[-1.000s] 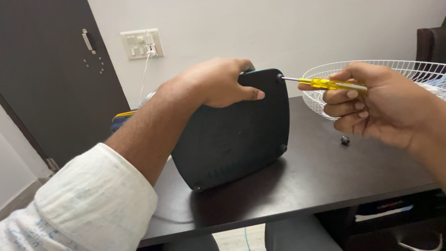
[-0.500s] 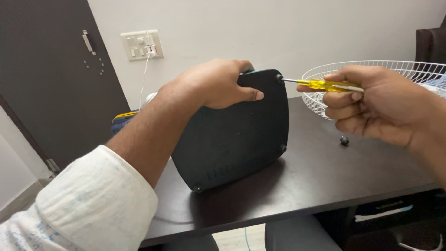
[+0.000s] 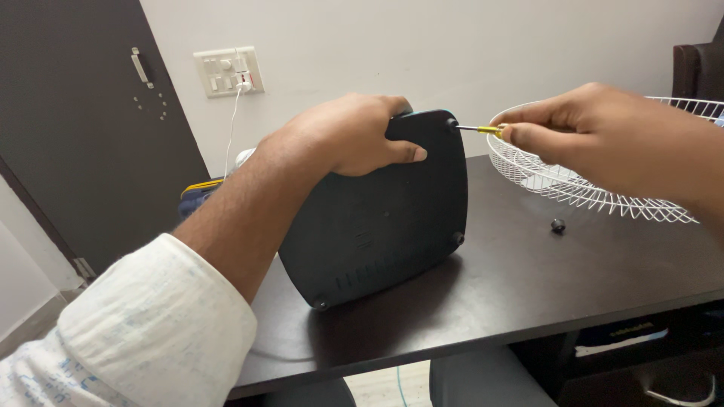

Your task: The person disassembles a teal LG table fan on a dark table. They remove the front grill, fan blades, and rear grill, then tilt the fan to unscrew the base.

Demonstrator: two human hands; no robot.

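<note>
So I'm at a dark brown table (image 3: 528, 286) pushed up against a plain white wall (image 3: 422, 45). Off past my left arm there's a dark door (image 3: 68, 136), and right above my left wrist on the wall sits a white switch plate (image 3: 230, 71) with a charger plugged in and its white cable (image 3: 231, 128) hanging down.

Under my right hand is a white wire basket (image 3: 581, 185), round and shallow, resting on the table. I can't make out anything lying in the part I can see.

The big thing is a black plastic base (image 3: 381, 218), standing tilted on its edge on the table with the flat underside facing me, a small round foot in each corner. My left hand (image 3: 351, 136) is curled over its top edge, fingers gone over the back, thumb pressed on the face.

My right hand (image 3: 596, 136) is pinched closed around a yellow screwdriver (image 3: 479, 129), only a bit of handle showing past my fingertips, and the metal tip is sitting in the base's top corner nearest that hand.

Below my right hand, a little black knob (image 3: 558, 225) lies loose on the table, well apart from the base.
</note>
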